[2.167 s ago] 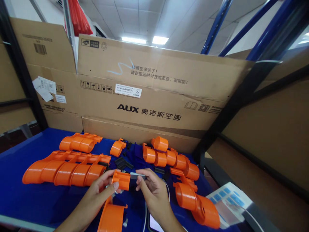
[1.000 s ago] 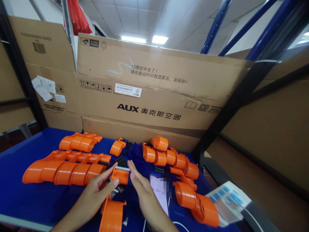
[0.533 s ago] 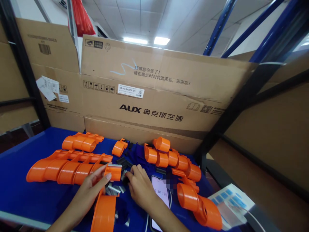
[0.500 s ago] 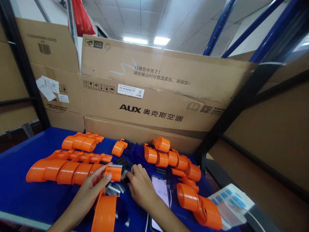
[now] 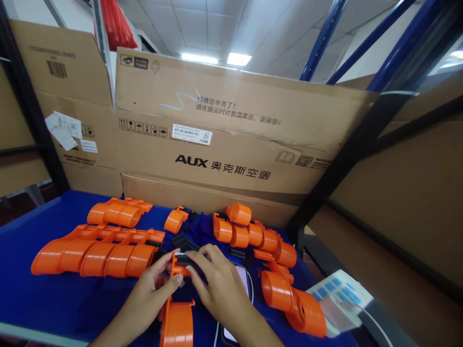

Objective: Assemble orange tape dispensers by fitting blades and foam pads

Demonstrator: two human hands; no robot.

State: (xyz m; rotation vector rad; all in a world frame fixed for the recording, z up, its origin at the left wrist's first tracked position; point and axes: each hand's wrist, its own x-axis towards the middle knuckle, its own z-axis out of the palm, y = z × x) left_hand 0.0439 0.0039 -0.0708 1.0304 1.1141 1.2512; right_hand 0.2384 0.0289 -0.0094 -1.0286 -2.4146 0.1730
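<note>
My left hand (image 5: 152, 286) is closed around the head of an orange tape dispenser (image 5: 178, 324), whose curved body hangs down toward the front. A toothed metal blade (image 5: 179, 253) shows at the dispenser's top end. Against that end lies a black plastic strip (image 5: 185, 260), pinched by the thumb and fingers of my right hand (image 5: 220, 282). Whether the strip is seated on the dispenser I cannot tell. More black strips (image 5: 183, 241) lie just behind my hands. Partly covered by my right arm is a phone (image 5: 241, 279).
Rows of orange dispensers lie at left (image 5: 96, 255) and right (image 5: 249, 236); two more (image 5: 307, 311) sit front right beside a white-and-blue box (image 5: 340, 299). Behind the blue table (image 5: 21, 241) stands a cardboard wall (image 5: 231, 144). A white cable (image 5: 252, 289) runs by the phone.
My right hand has come up from the small parts with a black strip and brought it to the dispenser's blade end. The dispenser in my left hand has shifted right and turned.
</note>
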